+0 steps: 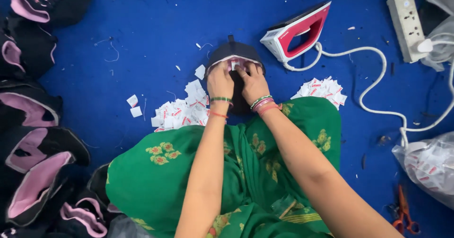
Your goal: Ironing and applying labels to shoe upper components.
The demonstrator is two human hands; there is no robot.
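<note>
**Hands pressed on a dark cap, label between them**

Fingers of both hands are bent down onto the black cap (235,53), which lies on the blue floor mat (142,39) just beyond the knees. The left hand (220,82) and right hand (253,83) sit side by side, equally near, pinching at the pale inner band where a small white label (235,65) shows. Loose labels (182,110) lie to the left, the red-and-white iron (298,30) far right.

A dark, rounded fabric piece with pale pink lining (235,53) is being held flat on the blue floor, a small white label (235,66) being pressed at its opening
</note>
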